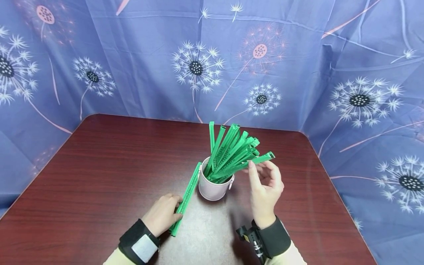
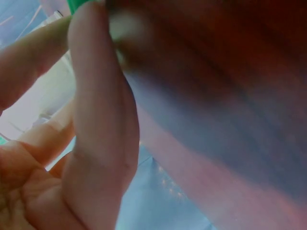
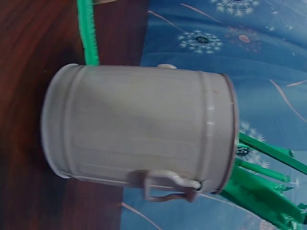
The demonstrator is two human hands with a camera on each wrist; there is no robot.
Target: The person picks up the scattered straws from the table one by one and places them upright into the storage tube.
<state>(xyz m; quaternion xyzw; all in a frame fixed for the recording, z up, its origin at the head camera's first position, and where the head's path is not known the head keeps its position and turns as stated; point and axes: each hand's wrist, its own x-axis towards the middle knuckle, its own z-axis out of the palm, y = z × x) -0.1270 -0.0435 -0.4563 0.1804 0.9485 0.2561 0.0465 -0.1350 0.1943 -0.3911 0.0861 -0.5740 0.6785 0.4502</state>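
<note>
A small white metal bucket point(image 1: 212, 190) stands upright on the table, filled with slim green stick packets point(image 1: 228, 151) that lean out over its rim. At the bucket's right side, my right hand point(image 1: 266, 187) pinches the outermost green stick packet point(image 1: 265, 157), whose lower end is still among the others. Left of the bucket, my left hand point(image 1: 163, 213) grips green stick packet point(image 1: 190, 187) lying on the table; whether it is one or a small stack I cannot tell. In the right wrist view the bucket point(image 3: 139, 127) fills the middle, and my right hand is out of sight.
The dark red wood-grain table point(image 1: 99, 165) reaches back to a blue curtain point(image 1: 142, 55) with dandelion prints, which also hangs along both sides. A small handle point(image 3: 170, 184) sticks out from the bucket's side.
</note>
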